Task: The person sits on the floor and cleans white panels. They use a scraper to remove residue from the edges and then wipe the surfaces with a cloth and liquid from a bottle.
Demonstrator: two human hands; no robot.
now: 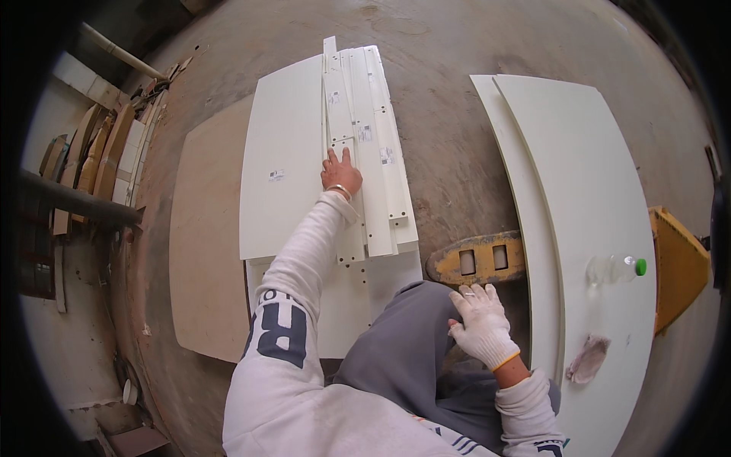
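My left hand point(341, 174) is bare, with a bracelet at the wrist. Its fingers are spread over the end of a narrow white board point(346, 156), touching it and holding nothing that I can see. Several more narrow white boards point(373, 179) with small drilled holes and labels lie side by side there. Left of them is a wide white panel point(280, 137) with one label; other white panels point(304, 335) show beneath. My right hand point(484, 324), in a white knitted glove with a yellow cuff edge, rests by my knee with its fingers stretched out.
On the right lie large white panels point(586, 167), bearing a clear bottle point(613, 270) with a green cap and a crumpled whitish cloth or glove point(588, 359). A worn yellow metal fork point(449, 259) sticks out on the floor. A brown board point(205, 236) lies left; cardboard pieces point(90, 164) lean beyond.
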